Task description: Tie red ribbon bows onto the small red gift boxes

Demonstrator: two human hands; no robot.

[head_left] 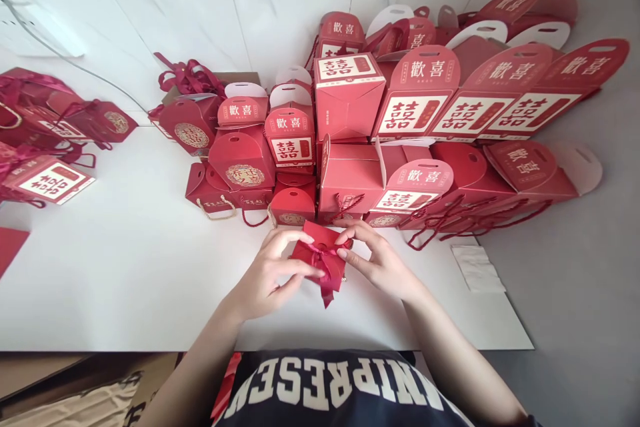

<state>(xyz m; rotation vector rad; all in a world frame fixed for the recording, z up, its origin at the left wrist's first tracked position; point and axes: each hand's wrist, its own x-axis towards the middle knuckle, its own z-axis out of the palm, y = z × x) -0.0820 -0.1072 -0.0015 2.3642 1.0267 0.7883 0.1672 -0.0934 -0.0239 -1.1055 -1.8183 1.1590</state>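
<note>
A small red gift box [309, 255] is at the table's front middle, with a dark red ribbon [327, 278] knotted over its top and one tail hanging toward me. My left hand [273, 273] reaches in from the left, its fingertips on the ribbon near the knot and the lower loop. From the right, my right hand [383, 263] pinches the ribbon's other side between thumb and fingers. The underside of the box is hidden.
Stacked red boxes [350, 107] with handle flaps and cords stand close behind my hands, up to the wall. More ribboned boxes [50, 180] sit at the left. A white tissue packet [477, 268] lies right on the white table [150, 293]. Cartons [100, 393] are below the edge.
</note>
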